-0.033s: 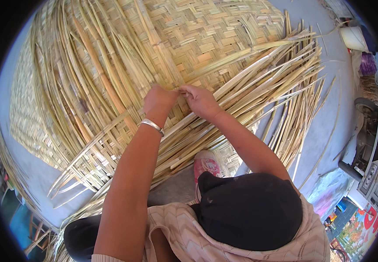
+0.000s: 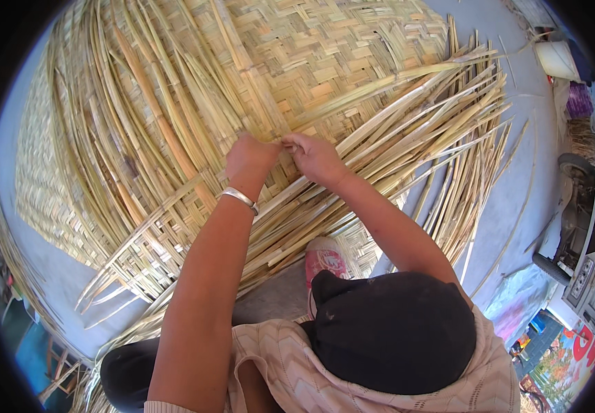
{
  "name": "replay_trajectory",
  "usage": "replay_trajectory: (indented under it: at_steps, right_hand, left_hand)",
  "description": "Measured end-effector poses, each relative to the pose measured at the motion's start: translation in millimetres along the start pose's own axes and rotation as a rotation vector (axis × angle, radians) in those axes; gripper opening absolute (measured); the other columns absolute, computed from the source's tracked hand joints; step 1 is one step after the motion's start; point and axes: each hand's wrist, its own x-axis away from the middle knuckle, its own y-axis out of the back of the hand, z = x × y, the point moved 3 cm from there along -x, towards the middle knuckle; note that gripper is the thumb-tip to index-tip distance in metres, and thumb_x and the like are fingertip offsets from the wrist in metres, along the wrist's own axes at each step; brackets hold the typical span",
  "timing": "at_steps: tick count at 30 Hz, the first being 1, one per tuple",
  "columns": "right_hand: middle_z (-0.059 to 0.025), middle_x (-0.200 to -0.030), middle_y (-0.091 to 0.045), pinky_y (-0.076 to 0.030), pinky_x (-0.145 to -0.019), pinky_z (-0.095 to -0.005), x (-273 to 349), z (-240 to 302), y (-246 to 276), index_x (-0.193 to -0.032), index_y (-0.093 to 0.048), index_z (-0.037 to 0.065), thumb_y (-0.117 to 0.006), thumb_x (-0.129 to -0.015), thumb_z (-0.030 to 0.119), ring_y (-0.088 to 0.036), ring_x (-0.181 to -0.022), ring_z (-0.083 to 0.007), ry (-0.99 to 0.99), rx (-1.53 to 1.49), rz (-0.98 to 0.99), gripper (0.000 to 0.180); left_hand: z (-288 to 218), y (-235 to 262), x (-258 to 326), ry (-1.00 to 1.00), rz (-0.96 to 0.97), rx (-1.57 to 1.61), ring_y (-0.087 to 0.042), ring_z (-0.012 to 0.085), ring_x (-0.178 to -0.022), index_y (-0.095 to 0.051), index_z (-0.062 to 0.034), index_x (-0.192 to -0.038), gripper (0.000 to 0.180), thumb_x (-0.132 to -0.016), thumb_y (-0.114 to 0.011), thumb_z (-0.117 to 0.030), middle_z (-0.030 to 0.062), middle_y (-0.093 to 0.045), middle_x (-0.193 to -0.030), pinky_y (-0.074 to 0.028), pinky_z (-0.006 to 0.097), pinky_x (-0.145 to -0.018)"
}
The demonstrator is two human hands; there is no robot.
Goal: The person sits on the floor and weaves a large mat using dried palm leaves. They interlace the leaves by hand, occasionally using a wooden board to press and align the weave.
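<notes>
Mat [image 2: 332, 86] lay under L hand [image 2: 253, 158] & R hand [image 2: 318, 163], both curled in, couldn't tell on what; strips [image 2: 435, 113] nr R hand, grey floor [image 2: 504, 213] beyond, vehicle [image 2: 590, 272] far R.

Mat [image 2: 328, 65]: straw-yellow, herringbone weave. Loose strips [image 2: 421, 124]: tan, greenish. Bracelet [image 2: 240, 197]: silver. Shoe [image 2: 325, 263]: pink. Trousers [image 2: 394, 330]: black. Top [image 2: 277, 347]: beige, zigzag-patterned.

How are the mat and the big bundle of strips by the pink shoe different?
The mat is woven in zigzags, but the bundle looks unwoven, its pieces running lengthwise. The mat spreads out wide; the bundle is long and narrower. The mat lies underneath, while the bundle lies partly on top. Both are straw-coloured.
</notes>
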Motion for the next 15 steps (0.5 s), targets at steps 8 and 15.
replay_trajectory:
  at_steps: [8,15]
  right_hand:
    - [-0.0149,-0.104,-0.069,-0.051,-0.084,-0.0311,-12,12,1,-0.112,-0.063,0.001,-0.05,-0.088,0.003,-0.067,-0.098,-0.0246,-0.124,0.069,0.14,0.028]
    - [-0.0164,-0.098,-0.067,-0.05,-0.079,-0.0404,-11,9,-1,-0.104,-0.066,0.009,-0.054,-0.087,0.018,-0.063,-0.093,-0.0355,-0.052,0.009,0.092,0.023]
  left_hand:
    - [0,-3,-2,-0.016,-0.015,-0.039,-0.062,0.0341,-0.109,-0.063,0.0,-0.113,0.067,-0.072,-0.073,-0.052,0.02,-0.065,-0.116,-0.051,0.042,-0.088]
    - [14,-7,-15,-0.153,-0.018,-0.008,-0.065,0.0342,-0.101,-0.065,0.001,-0.107,0.061,-0.073,-0.074,-0.049,0.0218,-0.067,-0.107,-0.052,0.041,-0.083]
